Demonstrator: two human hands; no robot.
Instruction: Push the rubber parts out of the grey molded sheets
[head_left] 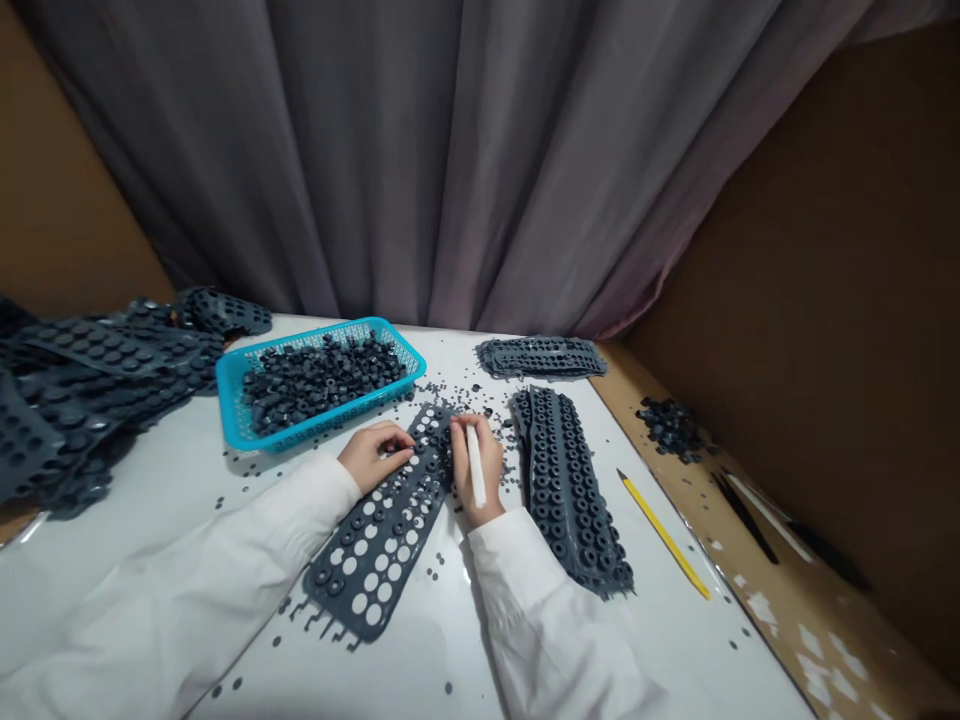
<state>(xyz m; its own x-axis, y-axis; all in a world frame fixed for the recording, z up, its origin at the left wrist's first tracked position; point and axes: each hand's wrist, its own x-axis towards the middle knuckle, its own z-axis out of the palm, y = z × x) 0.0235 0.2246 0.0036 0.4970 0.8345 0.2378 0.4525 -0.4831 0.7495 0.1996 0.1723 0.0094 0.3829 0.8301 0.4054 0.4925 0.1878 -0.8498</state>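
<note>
Nearest of all, two white sleeves (pixel 187 590) reached in across the white table (pixel 450 660), which was speckled with tiny dark punched-out bits. Between the hands lay a dark rubber sheet (pixel 382 540), set slantwise, many of its round holes already empty so the table showed white through them, a few rings still seated near its lower end. The left hand (pixel 373 453) rested on the sheet's upper left edge, fingers curled down and pressing on it rather than gripping it. The right hand (pixel 477 468) sat at the sheet's upper right corner, closed around a white stick (pixel 475 466) that ran down along the palm, its upper tip by the fingertips near the sheet. Just to the right lay a full sheet (pixel 571 490), every ring still in place, and beyond that a yellow pencil (pixel 664 535) near the table's edge. Farther back on the left stood a blue basket (pixel 247 375) heaped with loose dark rings, and beside it a big untidy pile of sheets (pixel 82 390). Toward the back right lay another small stack of sheets (pixel 541 356), and a little cluster of rings (pixel 671 425) sat on the brown board off the table. Behind everything hung a grey curtain (pixel 450 150).
</note>
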